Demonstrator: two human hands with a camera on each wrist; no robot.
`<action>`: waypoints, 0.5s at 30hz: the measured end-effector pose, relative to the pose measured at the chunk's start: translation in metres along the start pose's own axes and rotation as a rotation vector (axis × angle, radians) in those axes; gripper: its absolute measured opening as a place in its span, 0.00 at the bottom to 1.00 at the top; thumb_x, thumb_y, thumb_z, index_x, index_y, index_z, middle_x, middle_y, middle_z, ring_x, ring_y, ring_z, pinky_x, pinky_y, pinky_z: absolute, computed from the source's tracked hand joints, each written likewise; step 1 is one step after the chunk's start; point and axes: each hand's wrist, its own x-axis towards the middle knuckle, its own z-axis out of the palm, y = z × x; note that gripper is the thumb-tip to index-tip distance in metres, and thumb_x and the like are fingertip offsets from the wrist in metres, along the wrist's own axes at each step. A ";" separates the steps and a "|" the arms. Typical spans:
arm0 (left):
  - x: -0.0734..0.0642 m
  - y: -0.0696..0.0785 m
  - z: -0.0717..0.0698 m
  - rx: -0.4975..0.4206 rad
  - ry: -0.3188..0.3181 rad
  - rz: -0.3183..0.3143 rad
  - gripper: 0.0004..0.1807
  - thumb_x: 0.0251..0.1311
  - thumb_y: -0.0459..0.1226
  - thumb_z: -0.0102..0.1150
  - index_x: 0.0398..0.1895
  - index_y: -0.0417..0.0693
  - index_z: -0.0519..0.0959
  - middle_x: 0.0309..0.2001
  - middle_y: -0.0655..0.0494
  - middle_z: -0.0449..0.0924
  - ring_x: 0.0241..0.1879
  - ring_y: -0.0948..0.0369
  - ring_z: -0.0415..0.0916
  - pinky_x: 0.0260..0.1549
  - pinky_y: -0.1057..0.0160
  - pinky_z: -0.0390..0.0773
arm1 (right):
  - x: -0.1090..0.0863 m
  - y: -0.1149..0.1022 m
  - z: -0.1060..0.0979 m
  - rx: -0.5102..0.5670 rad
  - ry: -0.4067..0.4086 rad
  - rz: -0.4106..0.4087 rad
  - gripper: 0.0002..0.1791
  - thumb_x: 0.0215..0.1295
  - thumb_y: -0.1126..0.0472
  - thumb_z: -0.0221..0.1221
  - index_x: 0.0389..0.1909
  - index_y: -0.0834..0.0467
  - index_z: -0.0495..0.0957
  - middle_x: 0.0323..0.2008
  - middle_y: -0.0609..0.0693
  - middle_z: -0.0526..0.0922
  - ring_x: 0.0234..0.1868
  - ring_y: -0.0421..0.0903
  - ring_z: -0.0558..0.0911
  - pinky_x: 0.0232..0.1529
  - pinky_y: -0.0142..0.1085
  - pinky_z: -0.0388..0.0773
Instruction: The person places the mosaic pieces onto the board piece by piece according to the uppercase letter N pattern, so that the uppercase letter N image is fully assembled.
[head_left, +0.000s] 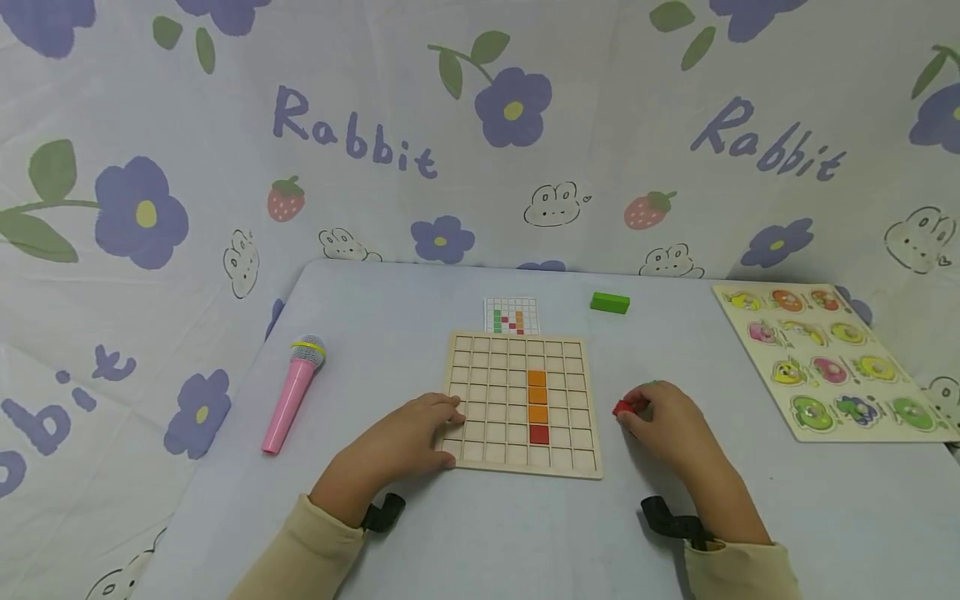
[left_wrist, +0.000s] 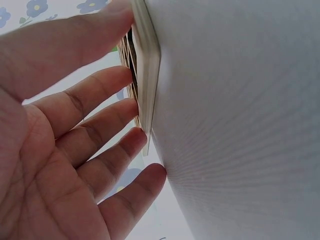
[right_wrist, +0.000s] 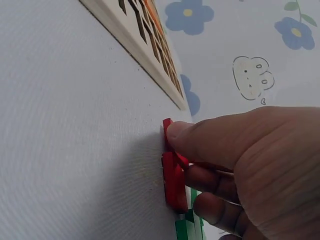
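"Right of the gridded board (head_left: 495, 429), over the table (head_left: 517, 533), what does your right hand (head_left: 663, 421) hold?"

"I pinch a red piece (right_wrist: 166, 131) between thumb and finger, near the board's right edge. A second red piece (right_wrist: 174, 182) shows next to it, and green pieces (right_wrist: 181, 230) are partly hidden by my fingers. I cannot tell whether the pinched piece touches the table."

"And the left hand (head_left: 408, 433)?"

"Grip unclosed, holding nothing: its fingertips touch the board's left edge, perhaps steadying it."

"Which step is in hand?"

"The picking up of one square, I judge. Three orange squares (head_left: 537, 396) already stand in one column, a red square (head_left: 538, 434) directly beneath. On the pattern card (head_left: 511, 317) at the board's far edge, red cells climb diagonally leftward from the foot of an orange column."

"What does the next move call for?"

"By my judgement, a lift of that single piece clear of its neighbour, a short carry leftward, and a flat setting into the cell (head_left: 517, 413) one row farther and one column left of the red square."
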 end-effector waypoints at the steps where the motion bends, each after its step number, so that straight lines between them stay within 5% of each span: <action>1: 0.000 0.000 0.000 0.001 0.000 -0.001 0.29 0.65 0.36 0.78 0.69 0.44 0.82 0.81 0.49 0.70 0.83 0.49 0.63 0.83 0.48 0.66 | 0.000 0.000 0.000 0.010 -0.002 0.002 0.12 0.71 0.61 0.72 0.48 0.63 0.85 0.47 0.60 0.85 0.46 0.56 0.80 0.45 0.49 0.83; 9: 0.000 -0.002 0.002 -0.005 -0.004 -0.004 0.30 0.65 0.37 0.78 0.70 0.45 0.82 0.81 0.50 0.69 0.83 0.49 0.62 0.83 0.48 0.66 | 0.000 -0.014 0.000 0.108 0.008 0.057 0.06 0.74 0.63 0.68 0.47 0.58 0.83 0.35 0.52 0.84 0.33 0.49 0.77 0.30 0.37 0.76; 15: 0.002 -0.004 0.002 -0.010 0.000 0.018 0.29 0.65 0.36 0.78 0.69 0.43 0.82 0.81 0.48 0.70 0.83 0.48 0.63 0.82 0.47 0.66 | 0.010 -0.054 0.010 0.148 -0.006 -0.024 0.05 0.76 0.61 0.68 0.47 0.55 0.84 0.35 0.50 0.84 0.36 0.49 0.75 0.31 0.36 0.74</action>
